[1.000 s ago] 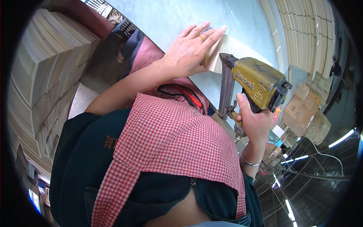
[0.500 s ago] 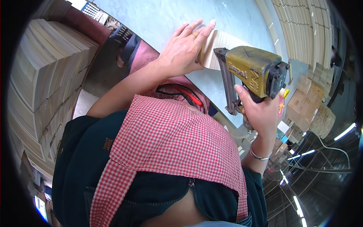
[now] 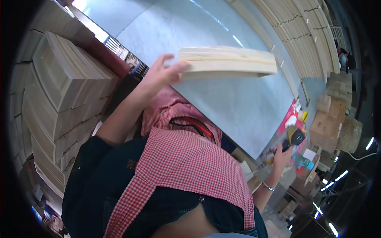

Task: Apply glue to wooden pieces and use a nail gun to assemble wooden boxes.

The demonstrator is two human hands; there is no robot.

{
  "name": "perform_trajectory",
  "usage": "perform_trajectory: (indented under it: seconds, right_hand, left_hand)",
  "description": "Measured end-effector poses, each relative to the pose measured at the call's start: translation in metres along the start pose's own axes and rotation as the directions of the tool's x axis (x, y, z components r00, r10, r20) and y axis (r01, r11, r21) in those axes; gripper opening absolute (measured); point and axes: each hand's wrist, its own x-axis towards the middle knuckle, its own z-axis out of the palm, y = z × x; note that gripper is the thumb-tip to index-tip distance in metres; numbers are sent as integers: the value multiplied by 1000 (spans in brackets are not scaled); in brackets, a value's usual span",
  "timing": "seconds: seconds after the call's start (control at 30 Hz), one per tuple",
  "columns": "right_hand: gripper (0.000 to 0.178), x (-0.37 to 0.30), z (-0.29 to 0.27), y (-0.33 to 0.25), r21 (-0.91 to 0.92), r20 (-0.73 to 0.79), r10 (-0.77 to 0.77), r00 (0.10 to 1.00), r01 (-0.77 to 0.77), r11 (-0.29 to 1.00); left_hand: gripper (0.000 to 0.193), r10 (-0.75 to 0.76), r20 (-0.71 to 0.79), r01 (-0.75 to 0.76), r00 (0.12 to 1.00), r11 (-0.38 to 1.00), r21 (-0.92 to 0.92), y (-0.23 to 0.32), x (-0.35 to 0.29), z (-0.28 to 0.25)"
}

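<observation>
A pale wooden piece, long and built of thin boards, is crosswise over the table and blurred by motion. My left hand is at its left end, with one digit overlapping that end and the other visible fingers spread apart; these are smeared too. Far to the right, beyond the table's near corner, my right hand is closed round the grip of a yellow and black nail gun. The gun's nose is hard to make out.
The blue-grey table has a near edge running diagonally. Stacked boards stand at the left, and more long boards at the far right. A plastic bottle, yellow tape roll and cardboard boxes are on the right.
The nail gun has moved away from the wood, down and right in my right hand. The wooden piece has turned to show its long side, and my left hand has shifted left.
</observation>
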Motion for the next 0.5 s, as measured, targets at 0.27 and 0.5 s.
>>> perform_trajectory:
  seconds: [0.27,0.5]
  right_hand:
    - [59,12,29,187,-414,-138,130,982,-177,893]
    - [46,29,37,193,-355,-178,212,961,-263,897]
  left_hand:
    - [59,-316,88,325,945,860,-394,-25,-57,-31]
    - [44,469,-371,-165,802,771,615,-10,-51,-9]
